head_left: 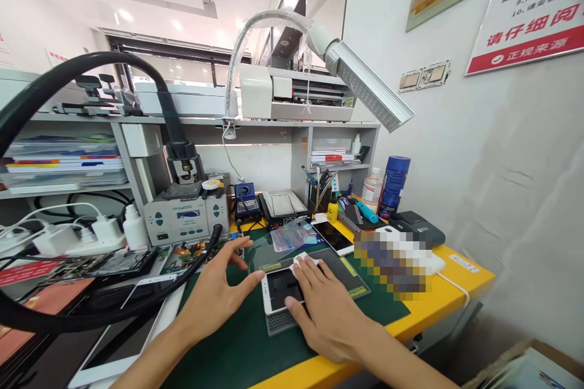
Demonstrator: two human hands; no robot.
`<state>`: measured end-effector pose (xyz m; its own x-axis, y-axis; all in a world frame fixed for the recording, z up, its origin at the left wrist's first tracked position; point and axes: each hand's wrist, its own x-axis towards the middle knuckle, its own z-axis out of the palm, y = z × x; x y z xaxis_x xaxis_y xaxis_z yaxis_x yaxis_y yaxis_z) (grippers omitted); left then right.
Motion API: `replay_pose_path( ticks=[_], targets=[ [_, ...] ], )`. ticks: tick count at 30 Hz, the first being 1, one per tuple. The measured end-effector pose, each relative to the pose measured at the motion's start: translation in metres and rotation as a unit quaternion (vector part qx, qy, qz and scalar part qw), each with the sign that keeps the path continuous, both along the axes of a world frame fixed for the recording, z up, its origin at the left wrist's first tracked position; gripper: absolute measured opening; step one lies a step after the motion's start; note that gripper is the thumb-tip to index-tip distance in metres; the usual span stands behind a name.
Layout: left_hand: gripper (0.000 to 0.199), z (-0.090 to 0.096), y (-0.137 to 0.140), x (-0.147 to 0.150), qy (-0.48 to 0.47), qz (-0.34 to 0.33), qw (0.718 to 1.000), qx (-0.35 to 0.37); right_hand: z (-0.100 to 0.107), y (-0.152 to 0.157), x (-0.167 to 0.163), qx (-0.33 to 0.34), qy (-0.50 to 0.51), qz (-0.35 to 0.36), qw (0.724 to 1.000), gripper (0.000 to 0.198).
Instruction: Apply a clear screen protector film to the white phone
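Observation:
A white-framed smartphone (279,290) lies face up on a grey textured pad (279,323), its dark screen partly covered. My right hand (325,304) is laid over the phone's right part, fingers pressing a white wipe (301,258) against its upper edge; the thumb rests on the screen. To the left, my left hand (223,285) hovers with fingers spread and nothing in them, the thumb tip close to the phone's upper left corner. A second phone (333,237) with a white frame and black screen lies behind the pad.
Under the pad is a green mat (219,340) on a yellow table (292,374). A hot-air station (187,219) with a thick black hose stands back left. Several phones and circuit boards lie left. At the right are a blurred device and a black box (417,228). A lamp (369,85) hangs above.

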<state>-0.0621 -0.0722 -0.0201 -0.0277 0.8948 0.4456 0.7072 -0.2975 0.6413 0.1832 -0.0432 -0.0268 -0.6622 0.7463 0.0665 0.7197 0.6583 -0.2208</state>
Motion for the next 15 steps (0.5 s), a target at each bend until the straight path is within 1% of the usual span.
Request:
replay_pose_path(
  ticks=[4, 7, 12, 15],
  targets=[
    [0.057, 0.002, -0.002, 0.0, -0.005, 0.005, 1.0, -0.012, 0.001, 0.007, 0.017, 0.012, -0.024, -0.043, 0.999, 0.08],
    [0.057, 0.003, -0.002, 0.0, -0.003, 0.007, 1.0, -0.02, -0.002, 0.011, 0.025, 0.025, -0.028, -0.062, 0.997, 0.08],
    [0.057, 0.002, -0.001, -0.001, -0.004, -0.001, 1.0, -0.02, -0.007, 0.012, 0.034, 0.051, -0.03, -0.07, 0.996, 0.076],
    [0.058, 0.001, -0.001, -0.002, -0.004, -0.001, 1.0, -0.023, -0.01, 0.009, 0.04, 0.075, -0.03, -0.062, 0.995, 0.073]
  ],
)
